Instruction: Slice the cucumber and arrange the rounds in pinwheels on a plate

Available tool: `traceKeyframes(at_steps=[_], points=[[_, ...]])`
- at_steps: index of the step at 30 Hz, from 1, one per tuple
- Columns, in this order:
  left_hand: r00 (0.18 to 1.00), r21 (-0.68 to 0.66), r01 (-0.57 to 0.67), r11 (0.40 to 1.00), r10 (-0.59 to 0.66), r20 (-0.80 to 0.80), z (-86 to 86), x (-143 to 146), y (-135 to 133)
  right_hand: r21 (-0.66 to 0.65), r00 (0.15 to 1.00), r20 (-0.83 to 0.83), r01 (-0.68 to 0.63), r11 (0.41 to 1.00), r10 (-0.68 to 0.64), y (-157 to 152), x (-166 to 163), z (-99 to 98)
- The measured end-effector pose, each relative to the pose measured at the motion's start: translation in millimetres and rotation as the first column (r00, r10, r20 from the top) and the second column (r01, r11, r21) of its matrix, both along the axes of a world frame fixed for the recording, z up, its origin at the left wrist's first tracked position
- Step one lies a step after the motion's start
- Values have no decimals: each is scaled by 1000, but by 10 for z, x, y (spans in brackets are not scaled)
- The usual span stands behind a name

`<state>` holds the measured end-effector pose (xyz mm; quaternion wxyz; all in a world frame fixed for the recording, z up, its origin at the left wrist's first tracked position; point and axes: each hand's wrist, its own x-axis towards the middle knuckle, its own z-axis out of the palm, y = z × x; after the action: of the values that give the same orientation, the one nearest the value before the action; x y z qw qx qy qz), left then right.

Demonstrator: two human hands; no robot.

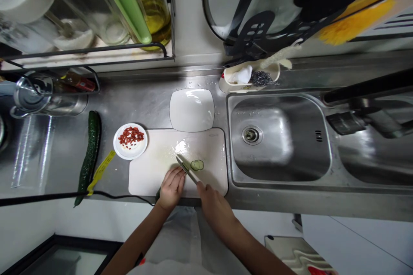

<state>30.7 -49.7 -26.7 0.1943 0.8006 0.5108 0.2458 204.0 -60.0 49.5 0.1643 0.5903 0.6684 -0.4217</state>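
My right hand (214, 204) is wrapped round the handle of a kitchen knife (187, 169), its blade angled up and left over the white cutting board (145, 176). Beside the blade, my left hand (172, 185) is closed over a cucumber (158, 194). Most of that cucumber is hidden under the fingers; a dark green end shows left of the wrist. Thin cucumber slices (197, 165) lie overlapping on the board, just right of the blade. The board is wet at its middle.
A white square plate (192, 109) touches the board's back edge. Left of it stands a small white dish (144, 149) with red dried berries (130, 135). A whole cucumber (89, 150) lies farther left, near a black cable (122, 197). The sink (280, 137) is at right.
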Motion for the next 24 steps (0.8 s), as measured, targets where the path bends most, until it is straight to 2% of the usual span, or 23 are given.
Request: traceKeyframes(at_steps=[7, 18, 21, 24], points=[[1000, 9, -4, 1000, 4, 9, 1, 1, 0, -1, 1000, 24, -21, 1000, 21, 48, -59, -39], [1000, -26, -4, 1000, 4, 4, -14, -1, -15, 26, 1000, 21, 0, 1000, -1, -26, -108, -265], [1000, -38, -19, 999, 20, 13, 0, 5, -10, 56, 999, 35, 20, 998, -22, -50, -74, -256], [999, -48, -33, 998, 34, 21, 14, 8, -5, 39, 998, 55, 28, 999, -31, -79, -14, -160]])
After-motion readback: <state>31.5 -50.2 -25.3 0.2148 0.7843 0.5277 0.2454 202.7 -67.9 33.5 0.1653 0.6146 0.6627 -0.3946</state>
